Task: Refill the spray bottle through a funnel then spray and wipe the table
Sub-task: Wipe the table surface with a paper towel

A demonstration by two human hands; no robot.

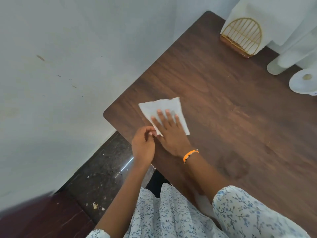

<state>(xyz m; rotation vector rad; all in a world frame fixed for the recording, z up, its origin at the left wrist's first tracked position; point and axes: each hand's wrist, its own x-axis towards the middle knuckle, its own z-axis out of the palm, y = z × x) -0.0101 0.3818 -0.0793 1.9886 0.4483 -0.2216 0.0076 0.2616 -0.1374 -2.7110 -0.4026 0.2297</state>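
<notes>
White paper towel (163, 112) under right hand (171, 133), unlabelled.

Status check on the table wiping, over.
Right hand flat, pressing paper towel on table. Left hand pinching towel's near corner. Nothing in the wiping path.

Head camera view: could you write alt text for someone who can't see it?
A person's right hand presses a white paper napkin flat on a dark brown wooden table, while the left hand pinches its near corner. A gold wire napkin holder stands at the far edge.
</notes>
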